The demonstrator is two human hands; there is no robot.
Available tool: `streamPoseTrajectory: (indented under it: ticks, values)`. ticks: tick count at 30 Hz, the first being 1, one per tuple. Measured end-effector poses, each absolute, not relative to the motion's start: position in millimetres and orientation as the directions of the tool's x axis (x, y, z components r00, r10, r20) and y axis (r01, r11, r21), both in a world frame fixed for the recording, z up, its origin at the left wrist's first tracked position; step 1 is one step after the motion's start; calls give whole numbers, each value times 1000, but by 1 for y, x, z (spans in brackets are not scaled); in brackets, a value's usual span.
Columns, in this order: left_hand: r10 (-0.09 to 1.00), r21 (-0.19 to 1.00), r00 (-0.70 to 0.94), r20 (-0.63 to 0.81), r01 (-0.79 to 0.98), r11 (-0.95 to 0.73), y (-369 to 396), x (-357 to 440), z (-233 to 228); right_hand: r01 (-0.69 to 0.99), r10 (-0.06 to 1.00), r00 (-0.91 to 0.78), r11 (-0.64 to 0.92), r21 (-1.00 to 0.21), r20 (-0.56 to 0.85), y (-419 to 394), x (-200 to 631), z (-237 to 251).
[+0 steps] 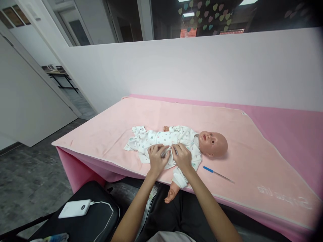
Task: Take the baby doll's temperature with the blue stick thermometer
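A baby doll [213,143] in a white printed sleepsuit [161,137] lies on its back on a pink towel [106,131], head to the right. My left hand [156,158] and my right hand [182,156] rest side by side on the doll's belly, fingers pinching the front of the sleepsuit. One doll arm [174,188] hangs over the near table edge. A thin stick with a blue end [217,173] lies on the towel just right of my right forearm.
The towel covers a pink table [297,131] set against a white partition wall [202,67]. At lower left a white power bank [75,208] with a cable lies on a black seat [101,222]. An open doorway is at the far left.
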State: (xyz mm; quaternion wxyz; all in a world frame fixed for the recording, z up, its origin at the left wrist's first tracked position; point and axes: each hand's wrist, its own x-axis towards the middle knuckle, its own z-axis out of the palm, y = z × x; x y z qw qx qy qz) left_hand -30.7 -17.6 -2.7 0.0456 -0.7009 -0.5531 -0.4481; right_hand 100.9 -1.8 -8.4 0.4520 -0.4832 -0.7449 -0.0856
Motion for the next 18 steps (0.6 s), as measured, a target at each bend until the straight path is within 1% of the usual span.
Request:
streamPoseTrajectory:
  ticks: [5, 12, 16, 18]
  values:
    - [759, 482, -61, 649, 805, -347, -18, -31, -2, 794, 627, -4, 475, -379, 779, -1, 102, -10]
    - [756, 539, -92, 648, 756, -371, -17, -35, -3, 807, 622, 32, 445, -388, 782, 0, 102, -12]
    - [720, 609, -223, 657, 720, -333, -12, -38, -7, 820, 621, 47, 424, -386, 783, 0, 101, -10]
    - [691, 625, -291, 661, 723, -293, -10, -38, -9, 831, 619, 56, 406, -380, 784, 0, 101, -9]
